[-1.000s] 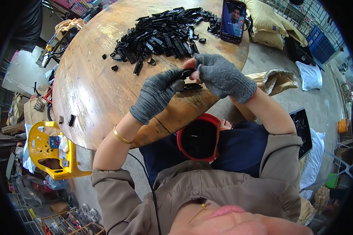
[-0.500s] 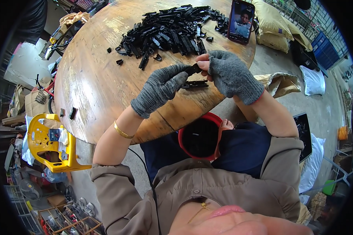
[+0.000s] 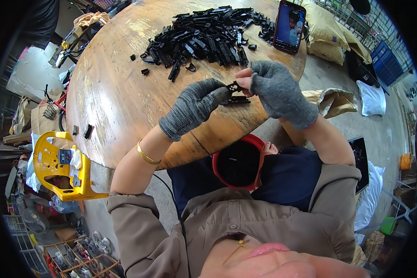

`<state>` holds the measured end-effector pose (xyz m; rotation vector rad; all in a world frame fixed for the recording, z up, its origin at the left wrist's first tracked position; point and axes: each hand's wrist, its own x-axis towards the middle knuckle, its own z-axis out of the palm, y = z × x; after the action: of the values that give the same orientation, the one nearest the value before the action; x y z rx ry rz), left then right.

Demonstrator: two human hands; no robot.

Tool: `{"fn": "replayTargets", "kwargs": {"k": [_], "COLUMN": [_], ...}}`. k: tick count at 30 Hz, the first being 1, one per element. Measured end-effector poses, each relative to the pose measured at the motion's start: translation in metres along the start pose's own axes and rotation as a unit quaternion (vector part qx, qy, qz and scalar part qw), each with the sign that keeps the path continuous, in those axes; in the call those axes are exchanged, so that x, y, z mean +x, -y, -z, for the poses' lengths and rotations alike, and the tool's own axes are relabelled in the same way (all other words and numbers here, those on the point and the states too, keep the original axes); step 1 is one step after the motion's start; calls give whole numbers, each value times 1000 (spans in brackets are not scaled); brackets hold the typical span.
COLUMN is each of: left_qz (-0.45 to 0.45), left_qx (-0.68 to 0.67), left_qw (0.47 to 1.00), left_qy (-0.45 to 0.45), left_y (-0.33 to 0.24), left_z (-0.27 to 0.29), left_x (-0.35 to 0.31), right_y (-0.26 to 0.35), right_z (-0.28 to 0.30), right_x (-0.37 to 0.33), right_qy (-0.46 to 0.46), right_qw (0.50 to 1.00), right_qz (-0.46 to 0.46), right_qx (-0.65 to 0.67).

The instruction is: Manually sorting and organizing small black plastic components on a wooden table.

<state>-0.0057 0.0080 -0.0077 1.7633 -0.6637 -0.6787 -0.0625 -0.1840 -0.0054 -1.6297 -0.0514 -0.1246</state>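
Note:
Both my hands wear grey knitted gloves, with the right fingertips bare. Over the near side of the round wooden table (image 3: 120, 92), my left hand (image 3: 194, 106) is closed on one end of a small black plastic part (image 3: 235, 87). The bare thumb and fingers of my right hand (image 3: 280, 92) pinch its other end. Small openings show in the part between the hands. Just below it, a longer black plastic piece (image 3: 237, 100) lies on the tabletop. Farther back is a large heap of similar black pieces (image 3: 199, 41).
A phone (image 3: 289, 28) stands upright beside the heap. Several loose black bits lie around, two near the left table edge (image 3: 88, 131). Below the near edge, a red bucket (image 3: 215, 170) stands by my legs. A yellow plastic chair (image 3: 85, 178) is at left, an open paper sack (image 3: 336, 99) at right.
The black part has turned between my fingers, so its openings now show. My hands stay in nearly the same place, and the whole view has shifted slightly.

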Motion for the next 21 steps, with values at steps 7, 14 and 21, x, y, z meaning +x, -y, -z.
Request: {"fn": "replayTargets", "kwargs": {"k": [7, 14, 21], "left_qz": [-234, -263, -229], "left_qx": [167, 182, 334], "left_qw": [958, 947, 904], "left_qy": [9, 23, 133], "left_y": [0, 3, -2], "left_z": [-25, -26, -42], "left_x": [-8, -9, -17], "right_y": [8, -1, -51], "right_z": [-28, -5, 86], "right_x": [-6, 26, 98], "right_qy": [119, 100, -120], "right_qw": [988, 985, 827], "right_qz": [-56, 131, 204], "right_qx": [86, -51, -510]}}
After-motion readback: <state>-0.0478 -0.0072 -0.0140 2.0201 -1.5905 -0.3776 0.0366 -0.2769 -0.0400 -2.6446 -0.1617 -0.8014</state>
